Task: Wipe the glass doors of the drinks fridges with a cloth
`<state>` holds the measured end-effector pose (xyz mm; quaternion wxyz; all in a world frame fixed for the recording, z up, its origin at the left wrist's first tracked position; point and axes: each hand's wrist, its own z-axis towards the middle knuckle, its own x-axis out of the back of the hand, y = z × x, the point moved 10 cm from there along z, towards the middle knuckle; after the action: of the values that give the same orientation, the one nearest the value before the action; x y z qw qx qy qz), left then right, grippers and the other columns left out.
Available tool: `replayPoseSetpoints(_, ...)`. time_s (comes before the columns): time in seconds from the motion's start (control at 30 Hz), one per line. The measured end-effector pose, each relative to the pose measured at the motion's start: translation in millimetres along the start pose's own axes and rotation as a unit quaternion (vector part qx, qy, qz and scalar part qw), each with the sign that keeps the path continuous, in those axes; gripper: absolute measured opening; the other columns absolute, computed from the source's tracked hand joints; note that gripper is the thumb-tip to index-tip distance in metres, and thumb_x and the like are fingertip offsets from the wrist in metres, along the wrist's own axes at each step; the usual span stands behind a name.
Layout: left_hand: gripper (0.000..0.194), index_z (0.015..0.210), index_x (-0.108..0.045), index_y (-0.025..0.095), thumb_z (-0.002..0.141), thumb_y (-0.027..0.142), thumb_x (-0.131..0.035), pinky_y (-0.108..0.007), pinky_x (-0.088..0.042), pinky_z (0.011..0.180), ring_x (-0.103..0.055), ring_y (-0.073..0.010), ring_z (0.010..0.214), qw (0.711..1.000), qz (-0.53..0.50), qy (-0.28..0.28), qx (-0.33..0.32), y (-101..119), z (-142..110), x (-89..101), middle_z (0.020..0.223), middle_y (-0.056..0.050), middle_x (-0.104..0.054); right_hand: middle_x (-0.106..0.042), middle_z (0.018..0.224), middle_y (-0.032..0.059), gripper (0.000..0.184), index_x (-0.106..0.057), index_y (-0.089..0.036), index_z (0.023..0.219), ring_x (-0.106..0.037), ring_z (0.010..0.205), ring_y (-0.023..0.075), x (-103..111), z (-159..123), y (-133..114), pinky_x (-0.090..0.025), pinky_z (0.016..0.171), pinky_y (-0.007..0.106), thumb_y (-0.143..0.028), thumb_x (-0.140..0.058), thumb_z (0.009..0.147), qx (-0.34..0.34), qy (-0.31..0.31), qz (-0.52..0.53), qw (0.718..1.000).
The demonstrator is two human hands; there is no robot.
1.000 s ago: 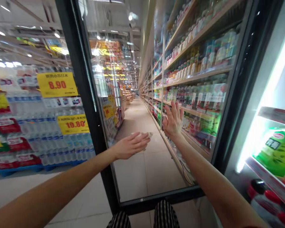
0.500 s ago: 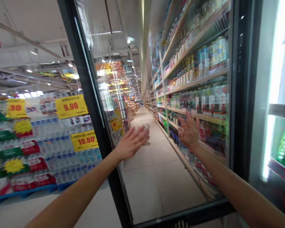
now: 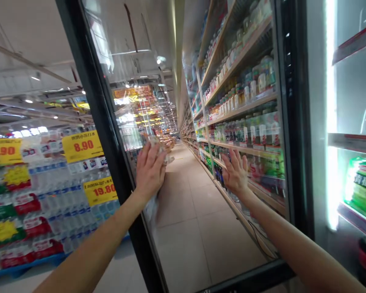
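A glass cooler door point(image 3: 183, 240) with a black frame stands open in front of me. My left hand point(image 3: 149, 171) lies against the left part of the glass, fingers together over a pale crumpled cloth point(image 3: 168, 159) that shows past the fingertips. Most of the cloth is hidden under the hand, and its edges are blurred. Farther right, my right hand point(image 3: 236, 173) is spread on the glass with nothing in it. Shelves of bottles and a tiled aisle show in the pane behind both hands.
Stacked packs of bottled water point(image 3: 79, 199) with yellow price signs point(image 3: 81, 145) stand left of the door. On the right are lit cooler shelves point(image 3: 354, 142) with a green pack point(image 3: 364, 185). A cable point(image 3: 258, 236) shows low in the pane.
My left hand has swept left and slightly up across the glass with the cloth. The right hand stays spread on the pane, and the view has shifted slightly right.
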<state>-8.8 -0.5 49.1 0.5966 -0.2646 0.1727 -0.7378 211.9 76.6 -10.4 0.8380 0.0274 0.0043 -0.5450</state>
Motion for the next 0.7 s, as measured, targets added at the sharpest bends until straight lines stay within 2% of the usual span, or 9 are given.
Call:
replayPoseSetpoints(0.17, 0.036, 0.124, -0.050, 0.026, 0.088, 0.025, -0.044, -0.037, -0.021, 0.114, -0.021, -0.0171, 0.138, 0.954, -0.018, -0.117, -0.276, 80, -46, -22.4, 0.138, 0.001, -0.046, -0.037, 0.144, 0.0110, 0.050, -0.040, -0.023, 0.135, -0.022, 0.139, 0.0226, -2, -2, 1, -0.020, 0.110, 0.049, -0.026, -0.041, 0.085, -0.010, -0.008, 0.005, 1.000)
replayPoseSetpoints(0.23, 0.037, 0.124, -0.050, 0.026, 0.088, 0.024, -0.044, -0.038, -0.021, 0.114, -0.021, -0.0177, 0.138, 0.966, 0.005, -0.109, -0.235, 69, -35, -21.0, 0.138, 0.001, -0.046, -0.037, 0.143, 0.0108, 0.049, -0.040, -0.023, 0.135, -0.022, 0.138, 0.0227, -2, -2, 1, -0.020, 0.110, 0.049, -0.026, -0.040, 0.085, -0.011, -0.009, 0.004, 1.000)
replayPoseSetpoints(0.3, 0.039, 0.125, -0.048, 0.024, 0.086, 0.020, -0.046, -0.044, -0.022, 0.113, -0.018, -0.0211, 0.139, 0.992, 0.041, -0.067, -0.098, 34, -12, -13.5, 0.138, -0.003, -0.045, -0.038, 0.143, 0.0107, 0.049, -0.041, -0.023, 0.134, -0.023, 0.138, 0.0230, -1, -2, 0, -0.021, 0.110, 0.049, -0.026, -0.040, 0.085, -0.010, -0.003, 0.002, 1.000)
replayPoseSetpoints(0.37, 0.041, 0.125, -0.048, 0.023, 0.085, 0.018, -0.047, -0.047, -0.023, 0.112, -0.014, -0.0230, 0.140, 0.997, 0.052, -0.045, -0.034, 20, -1, -11.3, 0.139, -0.006, -0.044, -0.037, 0.144, 0.0109, 0.048, -0.041, -0.023, 0.134, -0.023, 0.138, 0.0231, 0, -2, 0, -0.021, 0.110, 0.048, -0.026, -0.039, 0.086, -0.010, 0.001, 0.002, 1.000)
replayPoseSetpoints(0.43, 0.038, 0.124, -0.049, 0.023, 0.086, 0.019, -0.047, -0.045, -0.022, 0.113, -0.016, -0.0214, 0.139, 0.990, 0.029, -0.072, -0.122, 46, -4, -22.0, 0.140, -0.004, -0.043, -0.035, 0.145, 0.0105, 0.049, -0.040, -0.024, 0.134, -0.023, 0.138, 0.0230, 0, -2, 1, -0.020, 0.110, 0.048, -0.026, -0.040, 0.086, -0.010, 0.005, 0.007, 1.000)
replayPoseSetpoints(0.53, 0.032, 0.120, -0.052, 0.024, 0.089, 0.026, -0.045, -0.038, -0.020, 0.115, -0.025, -0.0161, 0.137, 0.935, -0.013, -0.117, -0.335, 99, -21, -35.3, 0.141, 0.000, -0.042, -0.031, 0.147, 0.0087, 0.052, -0.036, -0.025, 0.137, -0.022, 0.138, 0.0231, -1, -3, 1, -0.019, 0.111, 0.048, -0.024, -0.041, 0.085, -0.008, 0.001, 0.016, 1.000)
replayPoseSetpoints(0.57, 0.033, 0.121, -0.052, 0.023, 0.089, 0.026, -0.044, -0.037, -0.020, 0.115, -0.026, -0.0159, 0.137, 0.929, -0.011, -0.115, -0.351, 102, -17, -36.2, 0.141, 0.000, -0.042, -0.030, 0.148, 0.0079, 0.053, -0.035, -0.026, 0.138, -0.022, 0.138, 0.0231, -2, -3, 2, -0.019, 0.111, 0.048, -0.024, -0.041, 0.085, -0.007, -0.003, 0.019, 1.000)
replayPoseSetpoints(0.6, 0.033, 0.121, -0.051, 0.022, 0.089, 0.024, -0.044, -0.038, -0.020, 0.115, -0.025, -0.0166, 0.137, 0.940, 0.000, -0.102, -0.326, 96, -5, -35.4, 0.141, -0.001, -0.042, -0.029, 0.148, 0.0073, 0.055, -0.033, -0.026, 0.139, -0.021, 0.139, 0.0232, -3, -3, 2, -0.018, 0.111, 0.048, -0.024, -0.041, 0.085, -0.007, -0.006, 0.022, 1.000)
replayPoseSetpoints(0.7, 0.037, 0.123, -0.049, 0.019, 0.086, 0.019, -0.045, -0.041, -0.021, 0.114, -0.018, -0.0197, 0.139, 0.991, 0.043, -0.038, -0.120, 48, 40, -26.3, 0.139, -0.004, -0.044, -0.029, 0.148, 0.0067, 0.055, -0.032, -0.027, 0.139, -0.022, 0.138, 0.0234, -3, -3, 3, -0.018, 0.111, 0.049, -0.023, -0.041, 0.085, -0.009, -0.003, 0.023, 1.000)
